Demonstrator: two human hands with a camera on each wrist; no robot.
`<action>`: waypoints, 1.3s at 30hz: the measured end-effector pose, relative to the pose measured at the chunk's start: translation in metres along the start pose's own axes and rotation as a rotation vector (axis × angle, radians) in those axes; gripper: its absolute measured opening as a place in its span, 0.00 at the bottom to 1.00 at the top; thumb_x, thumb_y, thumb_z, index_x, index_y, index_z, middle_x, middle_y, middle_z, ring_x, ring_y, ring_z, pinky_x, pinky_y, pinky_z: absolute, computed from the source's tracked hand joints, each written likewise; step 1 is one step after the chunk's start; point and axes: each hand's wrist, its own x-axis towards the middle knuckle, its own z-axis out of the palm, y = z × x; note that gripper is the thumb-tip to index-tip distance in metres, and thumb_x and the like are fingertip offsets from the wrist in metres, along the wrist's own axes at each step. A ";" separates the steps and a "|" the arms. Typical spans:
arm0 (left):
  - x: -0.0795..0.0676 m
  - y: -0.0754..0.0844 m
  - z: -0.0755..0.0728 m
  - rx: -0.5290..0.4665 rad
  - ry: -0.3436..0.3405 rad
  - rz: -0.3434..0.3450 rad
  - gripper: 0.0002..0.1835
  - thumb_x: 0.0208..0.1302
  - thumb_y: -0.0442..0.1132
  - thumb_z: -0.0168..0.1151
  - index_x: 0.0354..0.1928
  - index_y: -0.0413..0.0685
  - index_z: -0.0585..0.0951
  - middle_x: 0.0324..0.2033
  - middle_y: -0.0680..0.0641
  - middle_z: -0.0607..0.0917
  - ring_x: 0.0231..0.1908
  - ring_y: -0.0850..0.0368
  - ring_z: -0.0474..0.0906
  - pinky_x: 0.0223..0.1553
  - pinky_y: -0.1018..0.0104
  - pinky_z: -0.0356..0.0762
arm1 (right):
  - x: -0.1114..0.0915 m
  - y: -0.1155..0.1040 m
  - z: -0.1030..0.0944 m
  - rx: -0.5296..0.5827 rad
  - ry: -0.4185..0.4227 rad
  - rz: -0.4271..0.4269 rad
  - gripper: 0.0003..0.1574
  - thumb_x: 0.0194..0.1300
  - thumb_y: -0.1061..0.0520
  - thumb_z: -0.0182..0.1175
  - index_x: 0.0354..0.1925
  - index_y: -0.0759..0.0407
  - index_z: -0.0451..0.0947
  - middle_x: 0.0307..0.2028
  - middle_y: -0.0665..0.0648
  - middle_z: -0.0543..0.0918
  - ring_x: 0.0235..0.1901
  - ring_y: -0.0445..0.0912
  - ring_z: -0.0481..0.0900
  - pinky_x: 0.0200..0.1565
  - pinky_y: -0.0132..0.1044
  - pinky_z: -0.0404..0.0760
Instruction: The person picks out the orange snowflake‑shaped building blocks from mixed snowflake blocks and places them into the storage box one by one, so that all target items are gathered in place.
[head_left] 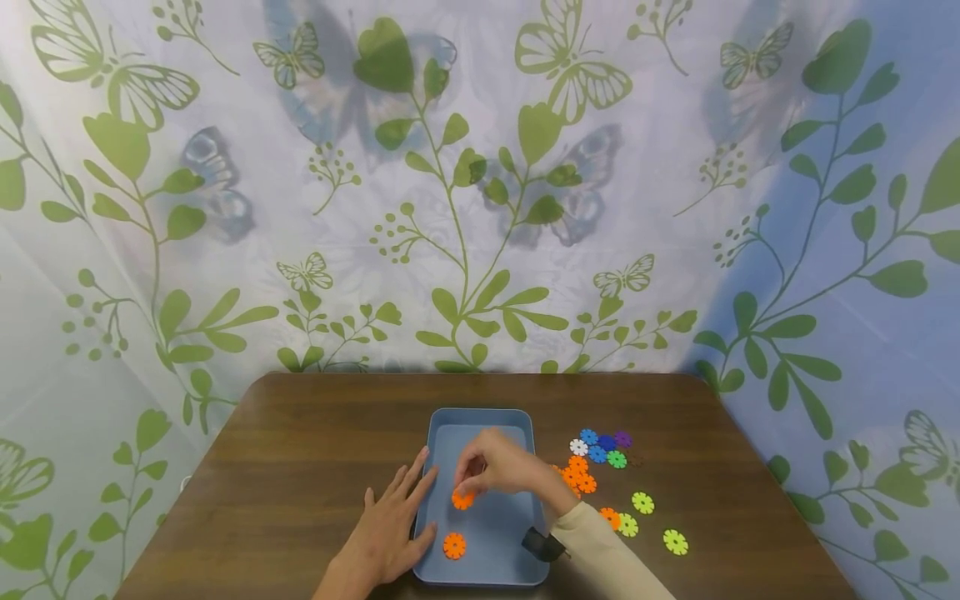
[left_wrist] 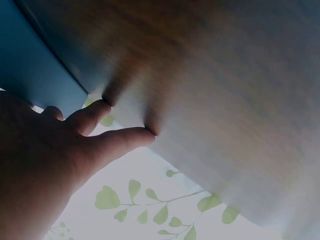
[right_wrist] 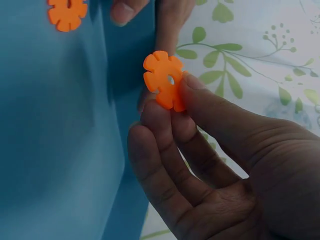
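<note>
My right hand (head_left: 491,465) is over the blue tray (head_left: 510,573), pinching an orange notched disc (right_wrist: 165,80) between thumb and fingertips. The disc has a small hole in its middle and slots round its rim. Another orange disc (head_left: 454,546) lies flat on the tray floor near its front left corner. My left hand (head_left: 388,525) rests with spread, fairly straight fingers along the tray's left edge. In the left wrist view, the left hand's thumb and a finger (left_wrist: 90,117) stretch out beside the tray's wall, against the brown table.
Right of the tray on the brown table (head_left: 330,442) lie loose discs: a cluster of orange ones (head_left: 576,477), a group with blue ones (head_left: 597,454), a green one (head_left: 617,459), and yellow-green ones (head_left: 675,542). A patterned curtain (head_left: 480,208) hangs behind the table.
</note>
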 end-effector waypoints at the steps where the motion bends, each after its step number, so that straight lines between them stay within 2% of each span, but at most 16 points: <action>1: 0.000 0.000 0.000 -0.002 0.000 0.000 0.41 0.74 0.53 0.65 0.84 0.53 0.66 0.87 0.50 0.50 0.79 0.32 0.62 0.59 0.08 0.57 | 0.001 0.001 0.002 -0.003 -0.008 0.000 0.04 0.66 0.66 0.75 0.33 0.60 0.91 0.27 0.50 0.90 0.23 0.38 0.86 0.31 0.31 0.86; 7: -0.002 0.000 0.000 -0.013 -0.002 0.006 0.40 0.74 0.53 0.65 0.84 0.52 0.66 0.87 0.50 0.51 0.79 0.31 0.61 0.59 0.08 0.57 | 0.005 0.007 0.009 -0.033 -0.060 0.019 0.06 0.68 0.67 0.73 0.32 0.60 0.91 0.26 0.51 0.90 0.22 0.41 0.86 0.29 0.30 0.85; 14: -0.002 -0.001 -0.001 -0.010 0.007 0.006 0.41 0.73 0.53 0.67 0.83 0.52 0.66 0.87 0.49 0.51 0.79 0.31 0.62 0.58 0.08 0.58 | 0.011 0.012 0.015 -0.052 -0.092 0.065 0.07 0.68 0.71 0.71 0.33 0.62 0.90 0.26 0.50 0.89 0.22 0.36 0.83 0.30 0.28 0.85; 19: -0.001 0.000 0.000 -0.025 0.006 0.016 0.41 0.74 0.52 0.66 0.84 0.51 0.66 0.87 0.48 0.51 0.79 0.30 0.62 0.58 0.07 0.57 | 0.013 0.015 0.017 -0.022 -0.112 0.124 0.10 0.66 0.74 0.70 0.32 0.63 0.90 0.25 0.51 0.88 0.22 0.42 0.85 0.29 0.30 0.85; 23: 0.000 0.000 0.001 -0.025 0.009 0.020 0.40 0.74 0.52 0.65 0.83 0.51 0.66 0.87 0.48 0.51 0.79 0.30 0.62 0.58 0.07 0.57 | 0.015 0.018 0.020 -0.033 -0.125 0.142 0.12 0.65 0.76 0.69 0.32 0.63 0.90 0.25 0.51 0.88 0.21 0.41 0.84 0.29 0.30 0.85; 33: -0.001 -0.001 0.000 -0.006 0.012 0.008 0.41 0.73 0.52 0.66 0.83 0.51 0.66 0.87 0.49 0.50 0.79 0.31 0.62 0.59 0.08 0.58 | 0.019 0.017 0.024 -0.070 -0.139 0.151 0.10 0.64 0.76 0.71 0.31 0.64 0.89 0.24 0.52 0.88 0.20 0.38 0.81 0.30 0.28 0.84; 39: 0.001 -0.002 -0.001 -0.003 0.021 0.015 0.40 0.73 0.51 0.66 0.83 0.51 0.66 0.87 0.48 0.51 0.79 0.30 0.62 0.58 0.08 0.59 | 0.019 0.015 0.025 -0.059 -0.123 0.181 0.09 0.63 0.76 0.71 0.31 0.65 0.89 0.24 0.51 0.87 0.20 0.44 0.84 0.28 0.29 0.84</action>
